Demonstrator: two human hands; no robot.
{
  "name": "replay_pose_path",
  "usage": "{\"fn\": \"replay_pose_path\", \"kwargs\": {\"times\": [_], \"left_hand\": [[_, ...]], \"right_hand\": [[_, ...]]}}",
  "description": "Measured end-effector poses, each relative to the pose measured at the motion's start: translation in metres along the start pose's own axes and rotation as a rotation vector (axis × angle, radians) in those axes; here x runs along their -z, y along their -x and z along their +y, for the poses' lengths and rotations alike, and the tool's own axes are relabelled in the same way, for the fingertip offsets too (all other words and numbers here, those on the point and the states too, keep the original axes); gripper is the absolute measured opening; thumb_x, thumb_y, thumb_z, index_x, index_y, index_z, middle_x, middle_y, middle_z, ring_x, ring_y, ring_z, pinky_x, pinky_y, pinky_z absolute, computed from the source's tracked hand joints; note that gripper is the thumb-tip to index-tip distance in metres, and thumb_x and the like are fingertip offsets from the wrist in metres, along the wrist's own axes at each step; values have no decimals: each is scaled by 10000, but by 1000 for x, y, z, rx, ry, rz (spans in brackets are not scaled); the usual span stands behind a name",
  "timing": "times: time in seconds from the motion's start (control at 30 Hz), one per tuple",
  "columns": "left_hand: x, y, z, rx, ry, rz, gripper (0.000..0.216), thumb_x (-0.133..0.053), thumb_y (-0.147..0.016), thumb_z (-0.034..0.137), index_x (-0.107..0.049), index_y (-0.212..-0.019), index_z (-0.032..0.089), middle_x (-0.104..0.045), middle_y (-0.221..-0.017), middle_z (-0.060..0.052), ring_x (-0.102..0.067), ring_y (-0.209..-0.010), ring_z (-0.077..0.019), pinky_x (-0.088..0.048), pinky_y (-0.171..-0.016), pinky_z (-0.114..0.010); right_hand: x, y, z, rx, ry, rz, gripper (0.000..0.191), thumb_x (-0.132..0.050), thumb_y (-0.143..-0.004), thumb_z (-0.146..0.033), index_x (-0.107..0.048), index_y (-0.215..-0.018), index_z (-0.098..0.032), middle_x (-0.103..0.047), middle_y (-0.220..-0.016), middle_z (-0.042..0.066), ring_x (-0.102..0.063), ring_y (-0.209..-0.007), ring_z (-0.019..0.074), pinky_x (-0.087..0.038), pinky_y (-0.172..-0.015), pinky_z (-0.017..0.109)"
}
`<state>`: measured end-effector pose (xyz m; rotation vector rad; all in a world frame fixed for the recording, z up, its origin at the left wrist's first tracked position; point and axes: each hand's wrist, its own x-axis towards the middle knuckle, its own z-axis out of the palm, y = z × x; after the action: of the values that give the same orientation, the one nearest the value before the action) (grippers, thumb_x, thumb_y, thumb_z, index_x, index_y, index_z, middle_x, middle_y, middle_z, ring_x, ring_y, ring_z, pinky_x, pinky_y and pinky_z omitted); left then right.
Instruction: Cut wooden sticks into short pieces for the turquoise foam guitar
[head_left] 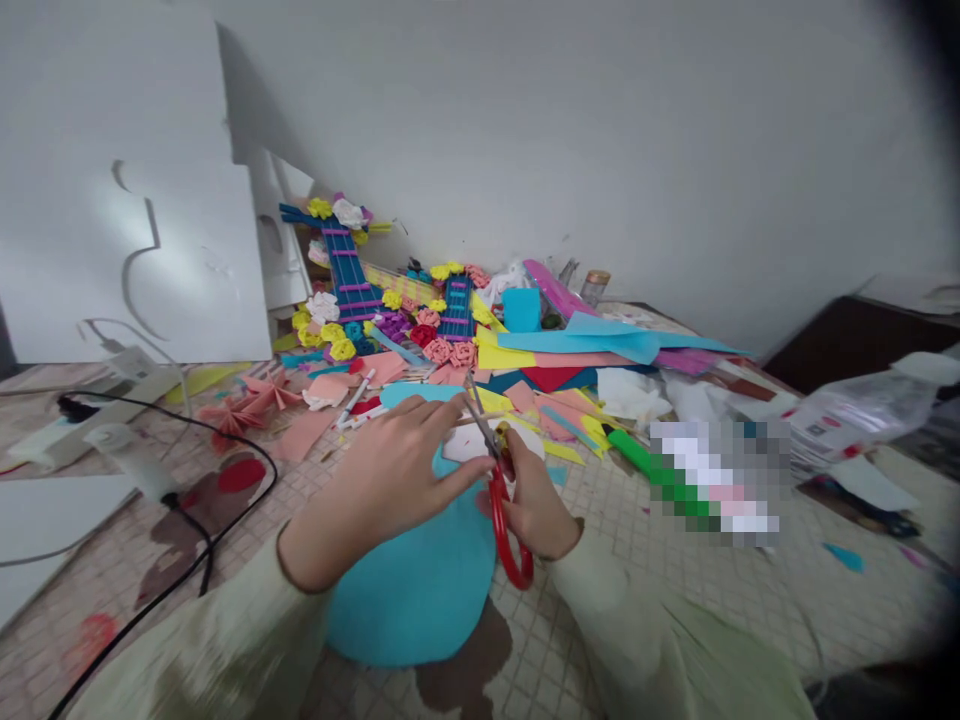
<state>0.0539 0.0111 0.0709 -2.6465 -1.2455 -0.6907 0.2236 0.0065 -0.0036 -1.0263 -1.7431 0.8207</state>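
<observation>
My right hand (pixel 534 500) is closed round the red handles of a pair of scissors (pixel 501 500), blades pointing up and away. My left hand (pixel 390 480) lies over a turquoise paper shape (pixel 412 590) on the floor, fingers pinched on a thin wooden stick (pixel 471 420) that runs to the scissor blades. A small white piece (pixel 465 442) shows between the two hands.
A heap of coloured paper sheets (pixel 600 345), paper flowers (pixel 439 350) and two blue guitar-shaped models (pixel 346 265) lies ahead against the wall. White foam boards (pixel 127 200) lean at left. A black cable (pixel 225 520) and glue gun (pixel 127 455) lie left; a plastic bottle (pixel 862 410) at right.
</observation>
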Motion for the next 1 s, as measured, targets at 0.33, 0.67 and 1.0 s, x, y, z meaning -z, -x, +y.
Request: {"fn": "replay_pose_path", "kwargs": {"times": [0.33,0.67,1.0], "left_hand": [[14,1,5,107,645,29,317,-623,-736,379,-533,-995,220,-625,-887,14,-567,-593,-76,-500,-551,-183],[17,7,11,147,521,107,348,-587,-755,422,-530,-1026,212,-644,-854,-20,-534,-547,-84,-457,-481,-202],[13,10,14,-65,-45,141,164,-430,-873,206,-549,-986,192,-667,-834,-9,-595,-639,-118,-415,-532,-219]], "right_hand": [[3,4,-5,149,236,50,532,-555,-586,-194,-392,-1092,-173,-478,-901,60,-471,-768,202,-420,-687,339],[0,9,-5,30,98,111,605,-663,-645,-297,-356,-1159,-207,-451,-1117,93,-450,-1006,242,-373,-872,392],[3,9,-7,-102,-90,-50,328,-581,-727,-305,-407,-992,-218,-399,-867,-4,-400,-793,155,-381,-721,303]]}}
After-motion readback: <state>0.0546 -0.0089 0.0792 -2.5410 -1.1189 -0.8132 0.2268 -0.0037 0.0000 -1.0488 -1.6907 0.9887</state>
